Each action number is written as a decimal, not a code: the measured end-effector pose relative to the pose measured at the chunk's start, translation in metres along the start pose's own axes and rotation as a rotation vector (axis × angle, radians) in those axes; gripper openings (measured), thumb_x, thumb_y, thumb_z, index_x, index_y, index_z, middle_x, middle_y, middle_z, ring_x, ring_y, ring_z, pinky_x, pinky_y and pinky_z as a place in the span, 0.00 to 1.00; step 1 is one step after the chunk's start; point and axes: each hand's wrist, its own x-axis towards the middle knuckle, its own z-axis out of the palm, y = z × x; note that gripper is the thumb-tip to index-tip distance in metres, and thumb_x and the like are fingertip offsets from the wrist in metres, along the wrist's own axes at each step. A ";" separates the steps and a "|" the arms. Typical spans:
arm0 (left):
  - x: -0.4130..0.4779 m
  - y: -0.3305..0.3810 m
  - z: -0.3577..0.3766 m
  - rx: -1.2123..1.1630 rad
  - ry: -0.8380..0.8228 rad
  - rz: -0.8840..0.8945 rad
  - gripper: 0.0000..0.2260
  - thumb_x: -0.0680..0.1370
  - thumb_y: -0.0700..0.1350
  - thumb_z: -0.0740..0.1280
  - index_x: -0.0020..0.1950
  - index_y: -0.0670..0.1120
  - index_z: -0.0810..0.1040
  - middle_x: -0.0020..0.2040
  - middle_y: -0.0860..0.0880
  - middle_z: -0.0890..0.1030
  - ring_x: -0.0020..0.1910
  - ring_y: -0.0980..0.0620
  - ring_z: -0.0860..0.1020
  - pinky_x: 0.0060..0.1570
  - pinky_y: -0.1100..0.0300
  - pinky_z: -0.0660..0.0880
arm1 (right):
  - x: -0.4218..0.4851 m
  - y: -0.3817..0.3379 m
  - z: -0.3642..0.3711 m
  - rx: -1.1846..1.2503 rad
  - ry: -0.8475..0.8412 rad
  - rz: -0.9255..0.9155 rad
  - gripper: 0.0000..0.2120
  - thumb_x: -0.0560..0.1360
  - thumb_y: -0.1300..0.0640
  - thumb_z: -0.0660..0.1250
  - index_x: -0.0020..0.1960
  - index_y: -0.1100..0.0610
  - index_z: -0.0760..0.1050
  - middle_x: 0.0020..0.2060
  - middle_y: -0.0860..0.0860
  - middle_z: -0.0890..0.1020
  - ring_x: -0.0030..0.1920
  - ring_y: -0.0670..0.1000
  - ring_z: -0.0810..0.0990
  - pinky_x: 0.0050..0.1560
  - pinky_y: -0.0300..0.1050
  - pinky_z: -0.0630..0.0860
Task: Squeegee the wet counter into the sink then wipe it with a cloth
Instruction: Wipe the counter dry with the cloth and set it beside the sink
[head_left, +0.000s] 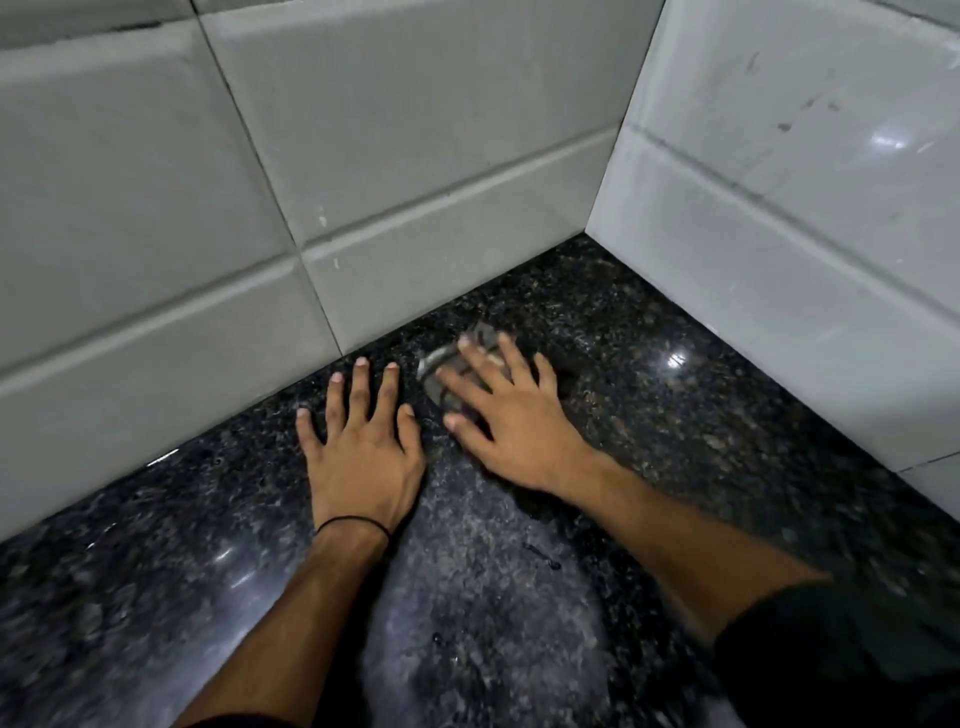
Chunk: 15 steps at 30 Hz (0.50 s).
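My right hand (511, 415) lies flat with fingers spread, pressing a small grey cloth (449, 371) onto the black speckled granite counter (675, 431) near the back corner. Most of the cloth is hidden under the palm and blurred. My left hand (361, 441) rests flat on the counter just left of it, fingers apart, holding nothing, a thin black band on its wrist. A dull streaked patch (483, 561) runs down the counter between my forearms. No squeegee or sink is in view.
Grey-white wall tiles (363, 182) rise along the back of the counter, and a tiled side wall (805, 234) closes it on the right, forming a corner (592, 236). A few water drops (545, 558) sit on the granite.
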 end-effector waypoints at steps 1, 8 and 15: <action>0.000 0.000 -0.002 0.002 -0.004 0.000 0.25 0.82 0.57 0.47 0.79 0.58 0.53 0.81 0.53 0.52 0.80 0.50 0.48 0.76 0.38 0.45 | -0.016 0.006 -0.005 0.004 -0.015 -0.072 0.26 0.79 0.34 0.47 0.76 0.37 0.56 0.80 0.44 0.51 0.79 0.57 0.45 0.73 0.65 0.44; 0.000 0.001 -0.009 -0.020 -0.062 0.019 0.25 0.82 0.57 0.48 0.79 0.57 0.54 0.81 0.52 0.52 0.80 0.48 0.49 0.75 0.38 0.44 | -0.020 0.056 -0.022 0.094 0.043 0.569 0.26 0.79 0.35 0.49 0.76 0.37 0.57 0.80 0.44 0.51 0.79 0.57 0.44 0.73 0.68 0.42; -0.016 -0.018 -0.047 -0.207 0.141 0.000 0.25 0.76 0.48 0.56 0.73 0.45 0.70 0.76 0.43 0.67 0.74 0.43 0.65 0.69 0.44 0.67 | -0.012 -0.090 -0.017 0.387 -0.124 0.189 0.23 0.82 0.44 0.52 0.77 0.41 0.58 0.79 0.44 0.51 0.79 0.55 0.44 0.74 0.65 0.40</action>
